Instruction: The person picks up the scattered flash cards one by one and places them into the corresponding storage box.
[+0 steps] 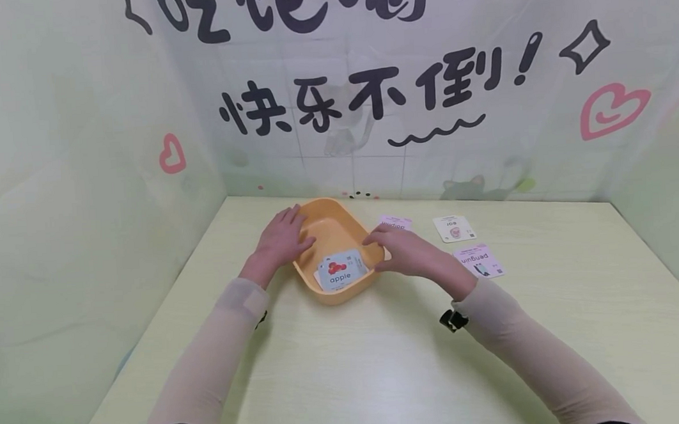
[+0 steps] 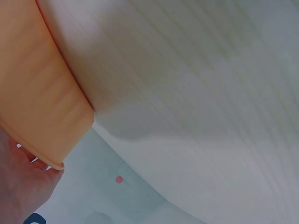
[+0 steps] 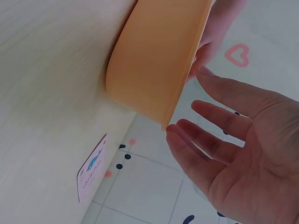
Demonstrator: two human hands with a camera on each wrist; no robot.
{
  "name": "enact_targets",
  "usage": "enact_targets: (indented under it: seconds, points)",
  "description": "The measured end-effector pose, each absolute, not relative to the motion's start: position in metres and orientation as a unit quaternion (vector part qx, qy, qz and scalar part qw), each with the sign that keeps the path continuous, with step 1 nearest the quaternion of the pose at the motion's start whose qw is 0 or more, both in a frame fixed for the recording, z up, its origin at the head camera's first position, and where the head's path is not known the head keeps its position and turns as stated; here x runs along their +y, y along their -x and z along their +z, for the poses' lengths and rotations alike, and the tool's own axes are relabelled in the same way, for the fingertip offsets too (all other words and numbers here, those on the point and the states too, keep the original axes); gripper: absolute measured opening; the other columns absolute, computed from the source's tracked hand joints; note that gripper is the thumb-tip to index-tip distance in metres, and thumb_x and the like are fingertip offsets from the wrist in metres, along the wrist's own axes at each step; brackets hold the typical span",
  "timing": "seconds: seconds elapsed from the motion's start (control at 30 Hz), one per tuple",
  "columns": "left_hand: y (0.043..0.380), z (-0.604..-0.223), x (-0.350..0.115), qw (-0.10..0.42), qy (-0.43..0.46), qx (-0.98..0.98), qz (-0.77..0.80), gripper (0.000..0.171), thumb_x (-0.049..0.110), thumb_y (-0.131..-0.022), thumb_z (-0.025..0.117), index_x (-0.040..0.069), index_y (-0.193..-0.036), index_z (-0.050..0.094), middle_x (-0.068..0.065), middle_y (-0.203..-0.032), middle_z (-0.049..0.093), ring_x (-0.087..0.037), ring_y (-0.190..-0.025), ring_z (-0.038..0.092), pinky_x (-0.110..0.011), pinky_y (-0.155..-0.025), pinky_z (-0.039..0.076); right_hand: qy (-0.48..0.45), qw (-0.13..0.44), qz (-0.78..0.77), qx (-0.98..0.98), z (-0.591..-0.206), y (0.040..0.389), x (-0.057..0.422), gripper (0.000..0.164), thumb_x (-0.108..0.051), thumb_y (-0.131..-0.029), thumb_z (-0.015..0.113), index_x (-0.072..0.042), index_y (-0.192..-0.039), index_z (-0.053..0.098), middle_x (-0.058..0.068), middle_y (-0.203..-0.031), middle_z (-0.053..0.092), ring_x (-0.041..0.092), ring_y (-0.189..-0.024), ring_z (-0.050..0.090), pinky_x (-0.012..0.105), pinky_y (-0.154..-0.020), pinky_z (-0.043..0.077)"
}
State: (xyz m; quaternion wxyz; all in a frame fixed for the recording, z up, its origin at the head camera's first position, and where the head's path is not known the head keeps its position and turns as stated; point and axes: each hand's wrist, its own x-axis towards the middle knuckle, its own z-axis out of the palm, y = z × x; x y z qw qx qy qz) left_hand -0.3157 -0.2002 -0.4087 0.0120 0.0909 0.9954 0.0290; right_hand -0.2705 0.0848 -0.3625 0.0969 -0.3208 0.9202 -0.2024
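Observation:
An orange plastic basin (image 1: 320, 229) stands on the table, holding a small pile of cards; an apple card (image 1: 341, 271) lies on top. My left hand (image 1: 283, 236) is at the basin's left rim. Its fingertips touch the edge, as the left wrist view also shows, and its thumb reaches over the inside. On the opposite side, my right hand (image 1: 403, 250) has its fingers loosely spread. One fingertip meets the rim's corner in the right wrist view, while the thumb stays just off the edge.
Right of the basin lie a dolphin card (image 3: 92, 168), partly covered by my right hand in the head view, an ear card (image 1: 454, 229) and a penguin card (image 1: 480, 261). A printed cloth (image 1: 335, 135) hangs behind the pale table (image 1: 347, 365).

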Motion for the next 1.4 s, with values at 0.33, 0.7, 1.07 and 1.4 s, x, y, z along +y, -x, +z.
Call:
enact_targets:
  seconds: [0.33,0.7,1.07,1.4]
  points:
    - [0.314,-0.407,-0.199,0.014,-0.092,0.995,0.036,0.070,0.046,-0.098,0.055,0.005,-0.152,0.036,-0.019,-0.166,0.018,-0.038,-0.153,0.019,-0.050,-0.130,0.018,0.314,0.087,-0.187,0.927,-0.369,0.274,0.105,0.053,-0.016,-0.085,0.079,-0.007,-0.133,0.062,0.013,-0.139,0.058,0.031,-0.122,0.061,0.045,-0.104,0.056]
    - [0.315,-0.406,-0.199,0.015,-0.092,0.995,0.033,0.071,0.048,-0.098,0.054,0.005,-0.152,0.036,-0.018,-0.166,0.017,-0.038,-0.153,0.019,-0.050,-0.130,0.018,0.307,0.082,-0.192,0.929,-0.377,0.275,0.138,0.050,-0.011,-0.086,0.077,0.000,-0.131,0.061,0.018,-0.134,0.061,0.036,-0.115,0.065,0.045,-0.096,0.059]
    - [0.314,-0.407,-0.198,0.016,-0.088,0.995,0.037,0.070,0.046,-0.098,0.055,0.005,-0.152,0.036,-0.018,-0.166,0.018,-0.038,-0.153,0.019,-0.049,-0.130,0.017,0.299,0.070,-0.190,0.933,-0.388,0.277,0.177,0.049,-0.010,-0.085,0.077,0.004,-0.129,0.060,0.023,-0.129,0.062,0.039,-0.110,0.066,0.048,-0.094,0.059]
    - [0.312,-0.405,-0.197,0.013,-0.091,0.995,0.033,0.069,0.045,-0.099,0.055,0.003,-0.151,0.037,-0.019,-0.166,0.018,-0.039,-0.153,0.019,-0.049,-0.130,0.017,0.275,0.072,-0.189,0.940,-0.394,0.281,0.220,0.047,-0.009,-0.086,0.074,0.004,-0.129,0.060,0.027,-0.132,0.059,0.040,-0.112,0.064,0.054,-0.096,0.055]
